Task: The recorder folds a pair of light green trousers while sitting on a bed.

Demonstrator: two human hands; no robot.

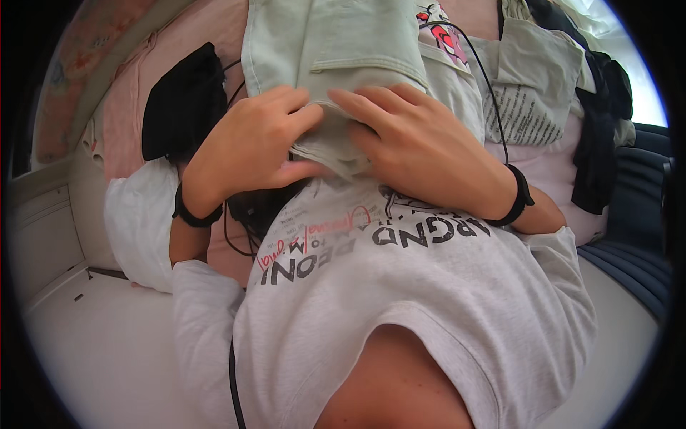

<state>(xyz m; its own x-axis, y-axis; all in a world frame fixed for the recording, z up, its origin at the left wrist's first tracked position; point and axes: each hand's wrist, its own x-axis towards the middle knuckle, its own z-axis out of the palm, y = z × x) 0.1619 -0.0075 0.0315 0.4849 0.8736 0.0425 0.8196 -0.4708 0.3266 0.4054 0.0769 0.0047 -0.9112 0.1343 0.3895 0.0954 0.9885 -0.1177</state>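
Observation:
Pale green trousers (278,48), with a stitched patch pocket (370,48), lie folded lengthwise before me. Their near end is bunched in several layers close to my shirt. My left hand (257,142) pinches the left side of this end, its thumb below and its fingers on top. On the other side, my right hand (418,139) has its fingers curled over the same layers, and its fingertips are partly hidden and a little blurred. Each wrist wears a black band.
A pink-sheeted bed (225,21) bears the clothes. Left are a folded black garment (185,102) and a white cloth (142,225). A printed pale garment (450,69), a grey one with writing (528,102) and dark clothing (597,155) lie right. A black cable (490,102) crosses there.

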